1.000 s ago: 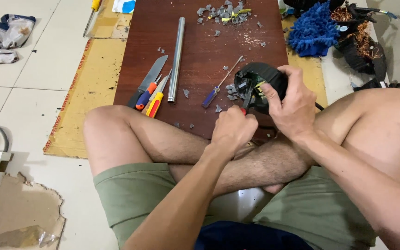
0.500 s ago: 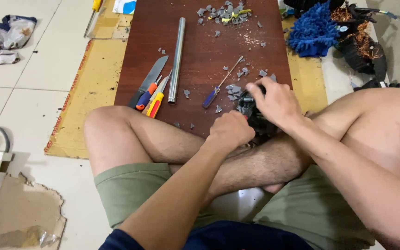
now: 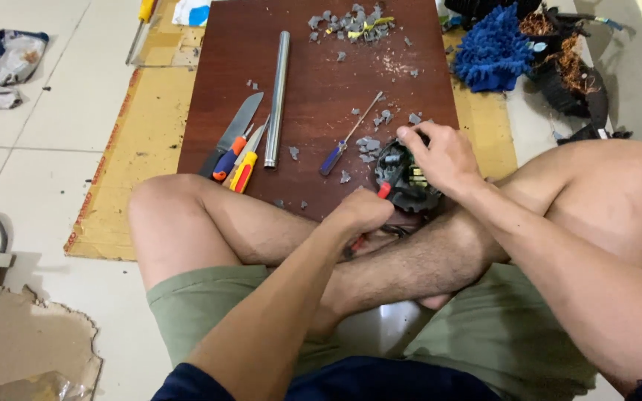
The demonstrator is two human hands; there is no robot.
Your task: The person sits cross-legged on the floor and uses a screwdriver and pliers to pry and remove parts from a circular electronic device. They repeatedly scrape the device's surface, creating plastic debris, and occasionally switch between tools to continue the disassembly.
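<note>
A round black part point(image 3: 404, 182) at the board's point(image 3: 321, 67) near right corner is gripped by the right hand point(image 3: 440, 156); a red-handled tool point(image 3: 380, 194) is clenched in the left hand point(image 3: 365, 212). Grey fragments point(image 3: 351, 26) already lie scattered; dismantling appears unfinished.

Olive green shorts, dark blue sleeves, bare legs
</note>
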